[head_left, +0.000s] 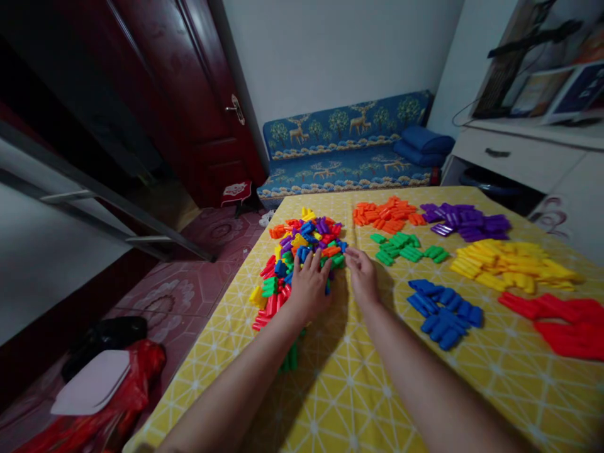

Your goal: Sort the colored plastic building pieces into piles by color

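Press the mixed blocks lightly with your spread left hand; your right hand curls at their right edge (grip unclear).

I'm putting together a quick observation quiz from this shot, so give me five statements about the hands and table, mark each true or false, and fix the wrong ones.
1. The left hand is over part of the mixed-colour pile. True.
2. The blue pieces lie nearer the person than the purple pieces. True.
3. The right hand is among the blue pieces. False: it is by the right edge of the mixed-colour pile.
4. The orange pieces lie beyond the green pieces. True.
5. The tablecloth is plain white. False: it is yellow with white lines.
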A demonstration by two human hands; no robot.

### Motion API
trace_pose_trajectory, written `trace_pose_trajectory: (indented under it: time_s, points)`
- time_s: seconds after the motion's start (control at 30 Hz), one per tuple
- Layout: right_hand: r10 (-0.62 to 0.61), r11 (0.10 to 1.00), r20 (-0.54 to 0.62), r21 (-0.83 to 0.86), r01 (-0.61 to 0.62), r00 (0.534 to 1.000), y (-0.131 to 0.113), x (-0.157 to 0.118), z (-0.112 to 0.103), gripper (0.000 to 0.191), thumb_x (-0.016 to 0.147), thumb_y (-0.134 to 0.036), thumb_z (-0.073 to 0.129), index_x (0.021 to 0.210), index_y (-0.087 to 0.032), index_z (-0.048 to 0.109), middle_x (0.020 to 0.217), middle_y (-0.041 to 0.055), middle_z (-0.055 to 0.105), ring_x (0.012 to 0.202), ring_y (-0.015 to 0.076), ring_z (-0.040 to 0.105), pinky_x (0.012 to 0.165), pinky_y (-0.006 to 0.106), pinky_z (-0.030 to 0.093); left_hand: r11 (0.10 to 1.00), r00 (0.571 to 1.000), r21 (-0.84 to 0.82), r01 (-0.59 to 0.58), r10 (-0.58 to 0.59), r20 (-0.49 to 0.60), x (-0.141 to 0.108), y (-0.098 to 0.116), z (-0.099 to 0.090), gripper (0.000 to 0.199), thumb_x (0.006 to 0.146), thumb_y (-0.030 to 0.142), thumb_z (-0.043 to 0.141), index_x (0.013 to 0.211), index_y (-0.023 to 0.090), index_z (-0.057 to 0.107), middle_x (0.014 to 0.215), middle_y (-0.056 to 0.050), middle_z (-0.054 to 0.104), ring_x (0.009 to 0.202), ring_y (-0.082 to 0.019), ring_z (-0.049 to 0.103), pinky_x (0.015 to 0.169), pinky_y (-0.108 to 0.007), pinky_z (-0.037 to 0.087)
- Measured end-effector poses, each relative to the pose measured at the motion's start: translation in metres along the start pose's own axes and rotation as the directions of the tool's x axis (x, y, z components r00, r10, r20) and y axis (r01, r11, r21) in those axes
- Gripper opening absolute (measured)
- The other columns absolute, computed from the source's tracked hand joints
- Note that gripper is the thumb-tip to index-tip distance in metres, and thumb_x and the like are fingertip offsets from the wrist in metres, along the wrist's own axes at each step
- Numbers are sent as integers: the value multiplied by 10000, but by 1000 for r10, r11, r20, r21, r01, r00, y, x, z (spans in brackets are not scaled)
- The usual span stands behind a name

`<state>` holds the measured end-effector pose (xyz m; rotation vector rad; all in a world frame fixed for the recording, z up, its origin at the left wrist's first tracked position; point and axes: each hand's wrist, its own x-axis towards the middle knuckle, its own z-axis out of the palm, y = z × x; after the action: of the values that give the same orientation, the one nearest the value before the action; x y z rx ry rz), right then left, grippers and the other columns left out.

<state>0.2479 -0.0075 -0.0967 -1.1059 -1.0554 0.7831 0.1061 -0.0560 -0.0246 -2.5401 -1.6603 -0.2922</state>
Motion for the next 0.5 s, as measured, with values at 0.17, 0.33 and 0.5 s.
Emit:
trace_pose_trajectory:
  time_s: [0.17,0.33,0.5]
  points:
    - [-183,887,252,-373,270,950,-9,-9,0,517,756,-89,456,1239,-220,585,1287,86,611,1192,217,552,1033,408,432,985,974,-74,155,-165,-156,26,7,8,392,827,130,536,1199,200,639,1374,-147,563,1296,-313,491,1144,-610,224]
    - [-91,734,256,-635,238,962,-28,-15,4,297,915,-238,394,1063,-213,649,1124,94,668,1076,235,578,929,368,445,938,906,-347,20,-164,-391,28,22,24,400,849,82,475,1191,211,637,1310,-120,595,1253,-268,516,1142,-519,303]
    - [-93,761,228,-611,217,969,-23,-14,-4,197,863,-235,477,959,-224,649,926,96,704,869,238,631,768,334,462,788,858,-594,-159,-188,-479,25,17,25,374,907,147,459,1256,188,589,1316,-116,576,1247,-216,525,1061,-389,435]
